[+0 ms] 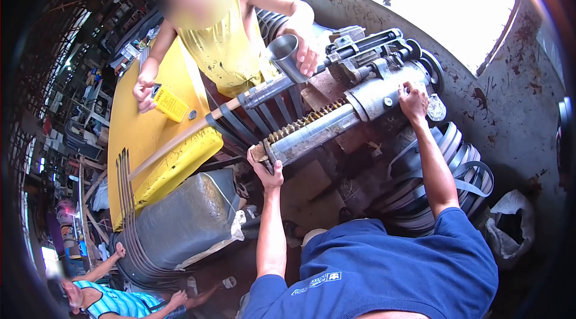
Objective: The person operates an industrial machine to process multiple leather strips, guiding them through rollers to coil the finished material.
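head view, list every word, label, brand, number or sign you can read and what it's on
None can be read with certainty.
Yellow container: dark print, too small and blurred to read.
Navy shirt: white lettering and a small logo, too blurred to read.

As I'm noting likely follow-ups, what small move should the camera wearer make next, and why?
Probably firm up the left grip before shifting anything. It is at the near end of the metal bar, while the right grip lies on the cylindrical housing, so the two are well placed to steady both.
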A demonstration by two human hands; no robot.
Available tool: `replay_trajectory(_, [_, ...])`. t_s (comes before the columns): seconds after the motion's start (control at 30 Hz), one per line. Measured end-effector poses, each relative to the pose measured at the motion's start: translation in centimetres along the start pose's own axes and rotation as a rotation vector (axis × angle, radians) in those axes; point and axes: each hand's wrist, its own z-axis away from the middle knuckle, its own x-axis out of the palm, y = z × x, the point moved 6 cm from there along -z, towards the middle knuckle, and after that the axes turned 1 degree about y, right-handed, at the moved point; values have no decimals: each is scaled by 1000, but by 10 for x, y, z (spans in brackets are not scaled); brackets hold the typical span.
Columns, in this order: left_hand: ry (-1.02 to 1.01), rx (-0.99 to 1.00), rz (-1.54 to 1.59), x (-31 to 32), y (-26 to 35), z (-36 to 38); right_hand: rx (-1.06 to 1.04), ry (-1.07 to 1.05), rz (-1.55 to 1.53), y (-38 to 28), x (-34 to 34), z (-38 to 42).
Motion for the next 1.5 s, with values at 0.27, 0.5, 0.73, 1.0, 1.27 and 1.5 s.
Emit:
replay_trajectory(0.27, [-4, -12, -9, -1, -2, 0, -33, -20, 1, -2, -1, 1])
replay_trajectory(0.5, [-6, -22, 3, -2, -2, 0, -29, -23, 5, -2, 0, 0])
replay_trajectory(0.73, [-35, -96, 40, -1, 0, 0, -52, 17, 5, -1, -1, 0])
replay_trajectory(1.0, [-47, -106, 99, -3, -2, 1, -24, -2, -9, -1, -3, 1])
replay_trajectory(1.27, [-55, -105, 116, -2, -2, 2, -6, -3, -22, 4, -1, 1])
replay_trajectory(1.5, [-45, -90, 24, -6, -8, 4, 6, -5, -41, 3, -1, 1])
